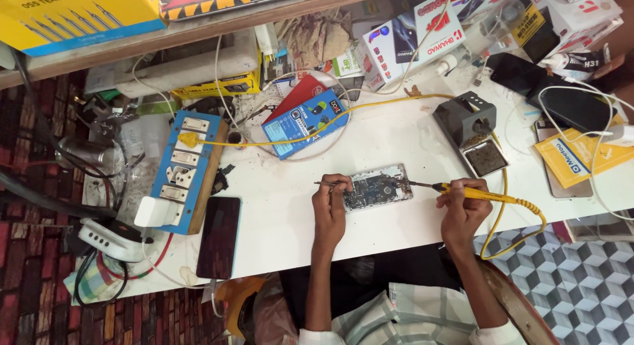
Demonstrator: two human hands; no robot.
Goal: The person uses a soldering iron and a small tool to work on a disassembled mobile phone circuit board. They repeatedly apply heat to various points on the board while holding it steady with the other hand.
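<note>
Both hands work over an opened phone (378, 187) lying flat near the front edge of the white worktop (396, 130), roughly at its middle, where the person's forearms can reach it from below. Left hand (330, 209) is curled, with its fingers pinching thin tweezers (328, 183) whose tips rest at the left end of the exposed circuit board; the rest of the hand sits against the worktop just beside the phone, which appears to steady the tool. Right hand (463, 209) is closed in a pen-style grip around a yellow-handled soldering iron (456, 189), with the dark tip angled in toward the right end of the phone; whether the tip touches the board cannot be determined.

The iron's yellow cable (522, 216) loops past the front edge at the right, leaving slack. A grey iron stand (472, 130) sits just behind the right hand, within easy reach for parking the tool. A blue switch board (183, 168) occupies the left edge, with a dark phone (218, 236) lying face up in front of it, well apart from the work.
</note>
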